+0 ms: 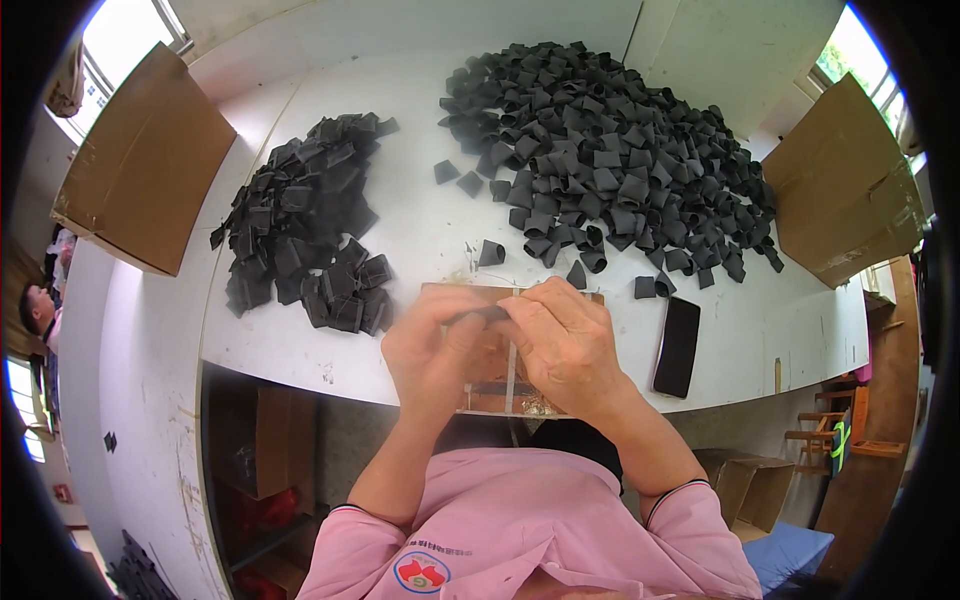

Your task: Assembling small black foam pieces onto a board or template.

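Observation:
At the table's front edge my left hand point(432, 345) and my right hand point(572, 345) meet, fingers bent and pinching. Between their fingertips is a small dark piece point(490, 313), mostly covered by the fingers and slightly blurred. Below the hands lies a brown wooden board point(482, 402) with a pale strip running down it. Just beyond the fingers a single black tapered sleeve point(491, 253) rests on the table. To the left spreads a pile of flat, folded black pieces point(300, 215). A bigger heap of black tapered sleeves point(610, 150), opened into tubes, fills the far right.
A black smartphone point(678, 347) lies right of my right hand. Cardboard boxes stand at the left point(150, 165) and right point(850, 185) of the white table point(400, 230). Below the right side are another carton point(745, 490) and a wooden stool point(825, 435). Another person point(40, 312) is at far left.

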Available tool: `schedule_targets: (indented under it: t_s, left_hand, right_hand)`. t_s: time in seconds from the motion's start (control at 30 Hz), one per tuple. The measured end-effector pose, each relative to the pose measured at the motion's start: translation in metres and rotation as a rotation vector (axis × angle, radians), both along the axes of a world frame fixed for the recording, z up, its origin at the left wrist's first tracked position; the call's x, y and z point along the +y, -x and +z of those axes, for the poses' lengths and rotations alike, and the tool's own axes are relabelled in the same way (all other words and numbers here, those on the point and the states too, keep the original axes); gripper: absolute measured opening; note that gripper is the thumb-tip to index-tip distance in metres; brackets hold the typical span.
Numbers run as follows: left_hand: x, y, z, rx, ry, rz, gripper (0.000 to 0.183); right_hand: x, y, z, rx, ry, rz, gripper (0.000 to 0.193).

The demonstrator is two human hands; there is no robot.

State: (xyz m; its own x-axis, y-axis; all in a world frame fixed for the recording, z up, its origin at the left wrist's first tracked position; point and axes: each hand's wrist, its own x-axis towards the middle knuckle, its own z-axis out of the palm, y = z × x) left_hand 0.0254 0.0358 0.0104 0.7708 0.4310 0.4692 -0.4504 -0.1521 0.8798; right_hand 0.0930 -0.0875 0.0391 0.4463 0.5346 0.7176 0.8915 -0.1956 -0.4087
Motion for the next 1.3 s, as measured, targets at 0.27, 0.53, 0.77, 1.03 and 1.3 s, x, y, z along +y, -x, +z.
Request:
schedule_targets:
  t_s: [0.27,0.53,0.77,1.03,1.3]
  left_hand:
    - [0.003,0.000,-0.004,0.180,-0.184,-0.082,0.008]
    - [0.038,-0.014,-0.059,0.247,-0.513,0.548,0.008]
    - [0.142,-0.070,-0.118,0.988,-1.061,0.795,0.018]
    - [0.133,-0.080,-0.116,0.748,-1.087,0.595,0.004]
    - [0.087,-0.029,-0.089,0.441,-0.807,0.465,0.008]
  right_hand:
    - [0.000,-0.002,-0.020,-0.016,-0.034,0.003,0.017]
    - [-0.008,-0.017,-0.007,0.928,-0.172,0.181,0.020]
    - [-0.003,-0.023,-0.036,1.163,-0.281,0.085,0.037]
    - [-0.047,0.020,-0.072,1.256,-0.138,-0.115,0.029]
    - [-0.040,0.043,-0.075,1.216,-0.002,-0.067,0.017]
